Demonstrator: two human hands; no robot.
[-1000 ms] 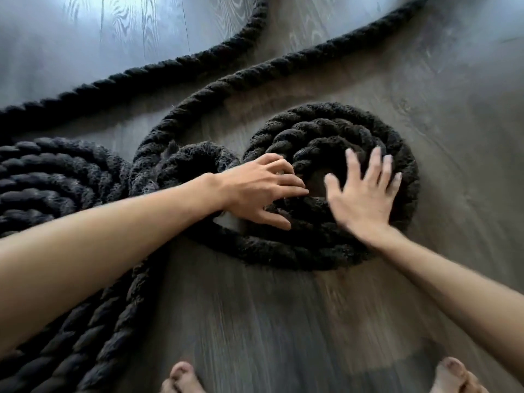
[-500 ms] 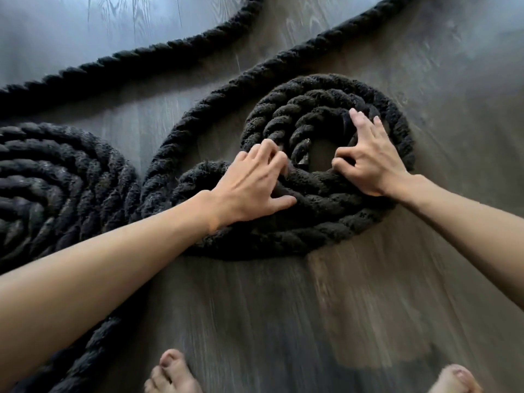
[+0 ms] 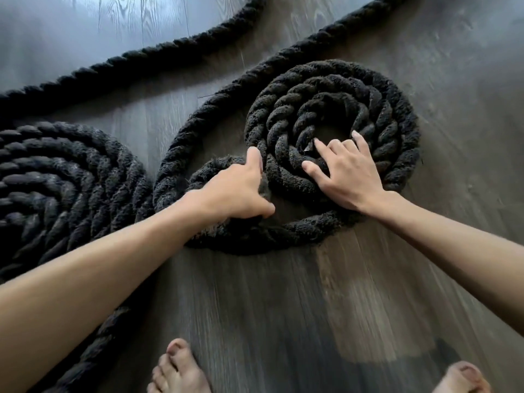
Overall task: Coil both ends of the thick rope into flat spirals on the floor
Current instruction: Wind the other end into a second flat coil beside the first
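Item: thick black rope point(image 3: 181, 43), laid on the wood floor point(image 3: 326, 293). We found one spiral point(image 3: 402, 120) loosely wound at centre and a tight second coil point(image 3: 65, 177) at left. Our left hand point(image 3: 232, 191) had closed around the loose outer turn at the spiral's near-left edge. Our right hand point(image 3: 346, 168) lay open, fingers spread, pressing the inner turns. Two bare feet point(image 3: 178, 370) stood nearest.

A dark grey wooden plank floor point(image 3: 368, 293) is seen, and two bare feet point(image 3: 178, 370) are placed on it near the bottom edge.
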